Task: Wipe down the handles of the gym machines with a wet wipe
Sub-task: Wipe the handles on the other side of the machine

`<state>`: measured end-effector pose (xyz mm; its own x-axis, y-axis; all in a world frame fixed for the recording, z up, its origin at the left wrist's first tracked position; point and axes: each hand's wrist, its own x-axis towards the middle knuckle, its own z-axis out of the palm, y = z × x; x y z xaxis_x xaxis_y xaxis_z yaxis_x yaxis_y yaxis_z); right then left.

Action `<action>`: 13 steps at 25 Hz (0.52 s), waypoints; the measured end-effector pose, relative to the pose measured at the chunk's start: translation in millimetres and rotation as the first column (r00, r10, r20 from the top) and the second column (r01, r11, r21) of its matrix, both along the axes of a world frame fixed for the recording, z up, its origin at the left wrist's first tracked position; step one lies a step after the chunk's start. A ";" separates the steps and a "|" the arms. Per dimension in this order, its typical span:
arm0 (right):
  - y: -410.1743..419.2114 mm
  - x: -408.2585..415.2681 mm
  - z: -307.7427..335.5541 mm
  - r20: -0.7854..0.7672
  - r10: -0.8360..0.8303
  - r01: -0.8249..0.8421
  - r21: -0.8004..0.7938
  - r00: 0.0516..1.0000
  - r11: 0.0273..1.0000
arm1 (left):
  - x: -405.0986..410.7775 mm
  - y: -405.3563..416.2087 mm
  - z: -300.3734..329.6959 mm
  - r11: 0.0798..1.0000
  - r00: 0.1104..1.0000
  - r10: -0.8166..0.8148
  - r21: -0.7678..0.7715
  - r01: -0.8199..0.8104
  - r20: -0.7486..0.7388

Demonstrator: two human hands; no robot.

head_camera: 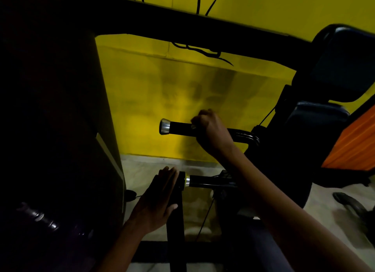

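A black machine handle (178, 127) with a silver end cap sticks out to the left in front of the yellow wall. My right hand (213, 130) is curled round its grip; a small pale bit, perhaps the wipe, shows at my fingers. Lower down, a second black handle (203, 181) with a silver ring points left. My left hand (158, 198) lies flat with straight fingers against that handle's end and the black upright bar (175, 231) below it.
A big dark machine body (50, 129) fills the left side. A thick black frame bar (203, 28) crosses overhead. Black seat pads (332, 72) and an orange panel (353, 141) stand at the right. Pale floor (142, 170) lies below, with thin cables hanging.
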<state>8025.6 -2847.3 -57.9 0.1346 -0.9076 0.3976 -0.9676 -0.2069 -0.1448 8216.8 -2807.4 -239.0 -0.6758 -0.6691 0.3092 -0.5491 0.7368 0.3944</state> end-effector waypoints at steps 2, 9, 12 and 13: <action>1.9 -1.0 -1.2 -0.035 0.060 -0.060 0.012 0.998 0.998 | 1.6 -0.9 -1.3 1.000 1.000 -0.012 -0.001 0.012 -0.004; -15.5 21.0 3.7 0.045 0.076 -0.077 0.025 0.996 0.997 | -1.4 -2.8 -4.0 0.997 0.999 -0.020 0.075 0.017 0.031; -18.7 27.9 0.7 -0.004 0.127 -0.127 0.056 0.992 0.990 | -2.4 -4.0 -2.4 0.996 0.998 -0.016 0.090 0.010 0.063; -19.7 22.1 0.6 -0.001 0.122 -0.122 0.053 0.992 0.991 | -2.9 -4.2 -2.8 0.995 0.998 -0.015 0.101 0.009 0.059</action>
<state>8047.7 -2867.1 -57.3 0.2473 -0.9038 0.3493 -0.9361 -0.3159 -0.1544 8213.9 -2811.6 -241.8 -0.6993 -0.6863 0.1999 -0.5649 0.7019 0.4338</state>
